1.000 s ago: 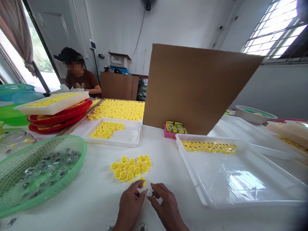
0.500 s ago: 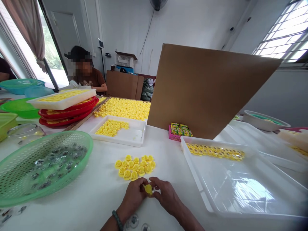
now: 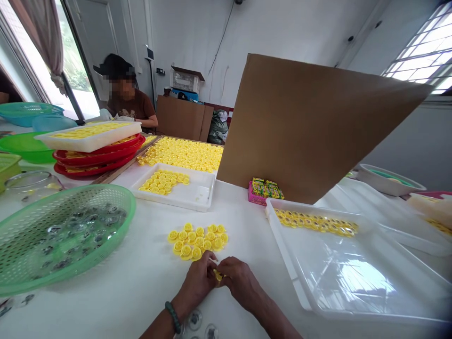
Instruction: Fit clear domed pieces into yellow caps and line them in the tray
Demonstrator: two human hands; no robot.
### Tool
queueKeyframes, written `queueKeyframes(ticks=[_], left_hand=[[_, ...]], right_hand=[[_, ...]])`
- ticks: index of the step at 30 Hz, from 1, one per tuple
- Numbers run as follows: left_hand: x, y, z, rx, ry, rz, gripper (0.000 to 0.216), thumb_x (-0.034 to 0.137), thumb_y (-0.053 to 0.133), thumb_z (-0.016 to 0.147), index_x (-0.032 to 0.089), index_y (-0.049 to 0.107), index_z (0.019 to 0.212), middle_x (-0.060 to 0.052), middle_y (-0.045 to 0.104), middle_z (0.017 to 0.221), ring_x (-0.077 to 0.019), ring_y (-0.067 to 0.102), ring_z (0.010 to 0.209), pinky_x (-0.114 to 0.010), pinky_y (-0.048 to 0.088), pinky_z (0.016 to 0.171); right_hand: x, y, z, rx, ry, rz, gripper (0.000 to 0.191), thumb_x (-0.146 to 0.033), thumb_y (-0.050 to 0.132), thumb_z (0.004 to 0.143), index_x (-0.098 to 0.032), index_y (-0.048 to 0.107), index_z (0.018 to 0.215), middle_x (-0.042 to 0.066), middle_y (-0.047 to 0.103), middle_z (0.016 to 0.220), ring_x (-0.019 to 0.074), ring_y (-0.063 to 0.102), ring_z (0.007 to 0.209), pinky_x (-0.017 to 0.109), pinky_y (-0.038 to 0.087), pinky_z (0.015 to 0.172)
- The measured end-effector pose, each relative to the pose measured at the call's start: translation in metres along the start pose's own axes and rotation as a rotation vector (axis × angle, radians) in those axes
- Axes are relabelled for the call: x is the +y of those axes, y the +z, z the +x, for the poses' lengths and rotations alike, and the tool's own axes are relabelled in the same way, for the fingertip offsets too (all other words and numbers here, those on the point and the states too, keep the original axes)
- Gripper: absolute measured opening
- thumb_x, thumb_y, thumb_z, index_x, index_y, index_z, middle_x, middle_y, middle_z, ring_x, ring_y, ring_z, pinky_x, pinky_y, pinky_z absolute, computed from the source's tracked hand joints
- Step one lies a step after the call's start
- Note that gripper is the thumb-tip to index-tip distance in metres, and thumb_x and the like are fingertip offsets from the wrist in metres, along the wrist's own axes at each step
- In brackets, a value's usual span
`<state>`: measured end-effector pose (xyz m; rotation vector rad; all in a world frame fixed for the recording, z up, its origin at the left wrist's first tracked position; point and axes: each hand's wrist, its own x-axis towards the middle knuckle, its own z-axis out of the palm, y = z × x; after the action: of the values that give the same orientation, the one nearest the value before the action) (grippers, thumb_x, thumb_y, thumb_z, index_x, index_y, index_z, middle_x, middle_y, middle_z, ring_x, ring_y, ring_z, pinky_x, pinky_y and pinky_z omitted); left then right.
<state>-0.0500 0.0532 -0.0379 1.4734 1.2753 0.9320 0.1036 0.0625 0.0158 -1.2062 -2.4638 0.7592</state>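
Observation:
Fingertips of both hands meet over a small yellow round plastic piece (image 3: 218,275), which they mostly cover. My left hand (image 3: 198,275), with a green bead bracelet at the wrist, grips its left side. From the right, my right hand (image 3: 240,278) pinches it with thumb and fingers. Just beyond lies a loose group of similar yellow round pieces (image 3: 197,242) on the white table (image 3: 247,226). Close to my left forearm are several clear round domes (image 3: 195,320) with dark centres.
At left stands a green perforated basket (image 3: 120,197) with clear domes. A white tray (image 3: 197,203) holds yellow pieces; a larger tray (image 3: 296,282) at right has rows of them. Behind are a cardboard panel (image 3: 300,127), a pink basket (image 3: 257,198), red trays (image 3: 81,170) and a person (image 3: 123,101).
The yellow piece has turned between my fingers and is now more covered. My right fingers have closed in on it. The view has shifted slightly.

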Motion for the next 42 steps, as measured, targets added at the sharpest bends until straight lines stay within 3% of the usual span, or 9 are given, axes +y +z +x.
queueKeyframes(ticks=[5,10,14,19,23,26,32,37,42], left_hand=[[0.002,-0.002,-0.002,-0.034,0.011,-0.024,0.038,0.016,0.064,0.061,0.019,0.046,0.094,0.002,0.065,0.069,-0.0127,0.052,0.057,-0.022,0.039,0.054],[0.004,-0.005,-0.004,-0.125,-0.068,-0.234,0.048,0.013,0.061,0.063,0.016,0.044,0.108,-0.003,0.067,0.081,-0.0171,0.06,0.072,-0.025,0.045,0.065],[0.004,-0.004,-0.006,-0.121,-0.136,-0.299,0.048,0.014,0.065,0.06,0.015,0.049,0.105,-0.006,0.068,0.086,-0.0197,0.062,0.077,-0.028,0.046,0.07],[0.007,-0.003,-0.008,-0.133,-0.183,-0.395,0.038,0.016,0.059,0.065,0.014,0.052,0.103,-0.007,0.069,0.089,-0.0215,0.063,0.084,-0.03,0.046,0.076],[0.007,-0.002,-0.006,-0.084,-0.226,-0.344,0.037,0.027,0.067,0.064,0.014,0.054,0.096,-0.008,0.07,0.082,-0.0224,0.064,0.079,-0.031,0.047,0.073],[0.004,-0.001,-0.003,-0.057,-0.289,-0.32,0.035,0.026,0.071,0.059,0.015,0.056,0.089,-0.006,0.069,0.076,-0.0211,0.064,0.072,-0.028,0.046,0.065],[0.004,0.001,-0.002,-0.048,-0.363,-0.381,0.033,0.028,0.073,0.053,0.015,0.054,0.077,-0.003,0.066,0.063,-0.0138,0.054,0.047,-0.023,0.038,0.047],[0.005,0.004,-0.01,0.027,-0.293,-0.335,0.037,0.032,0.073,0.058,0.015,0.055,0.085,-0.004,0.068,0.07,-0.017,0.06,0.063,-0.025,0.043,0.057],[0.008,0.003,-0.014,0.0,-0.323,-0.442,0.041,0.038,0.074,0.058,0.014,0.057,0.086,-0.006,0.068,0.074,-0.0185,0.062,0.07,-0.027,0.048,0.064]], right_hand=[[-0.003,0.0,-0.002,0.032,0.033,0.05,0.029,0.0,0.047,0.071,-0.021,0.066,0.078,0.001,0.065,0.079,0.0145,0.058,0.079,0.022,0.041,0.071],[0.0,0.0,-0.006,0.036,0.068,0.139,0.023,-0.003,0.051,0.071,-0.019,0.067,0.069,0.001,0.065,0.081,0.0138,0.058,0.076,0.021,0.042,0.067],[0.002,0.002,-0.01,0.045,0.101,0.252,0.023,-0.008,0.054,0.074,-0.023,0.07,0.08,0.0,0.066,0.078,0.0143,0.059,0.074,0.021,0.042,0.067],[0.004,0.011,-0.017,0.15,0.152,0.314,0.028,-0.011,0.061,0.073,-0.027,0.07,0.093,0.002,0.066,0.09,0.0163,0.058,0.084,0.024,0.043,0.077],[0.007,0.014,-0.017,0.134,0.188,0.25,0.025,-0.012,0.068,0.068,-0.029,0.073,0.086,0.001,0.064,0.085,0.0161,0.057,0.083,0.024,0.043,0.073],[0.011,0.011,-0.013,0.096,0.203,0.218,0.022,-0.015,0.071,0.066,-0.03,0.073,0.082,0.0,0.062,0.083,0.0152,0.056,0.08,0.023,0.043,0.069],[0.012,0.003,-0.011,0.01,0.115,0.249,0.015,-0.018,0.068,0.071,-0.027,0.072,0.082,-0.001,0.062,0.075,0.0133,0.056,0.073,0.02,0.043,0.066],[0.005,0.015,-0.027,0.204,0.189,0.207,0.033,-0.021,0.071,0.069,-0.023,0.065,0.101,0.001,0.062,0.086,0.0157,0.056,0.079,0.023,0.044,0.071],[-0.002,0.023,-0.034,0.226,0.187,0.064,0.016,-0.017,0.061,0.078,-0.022,0.065,0.093,0.002,0.06,0.086,0.0168,0.056,0.081,0.025,0.044,0.072]])
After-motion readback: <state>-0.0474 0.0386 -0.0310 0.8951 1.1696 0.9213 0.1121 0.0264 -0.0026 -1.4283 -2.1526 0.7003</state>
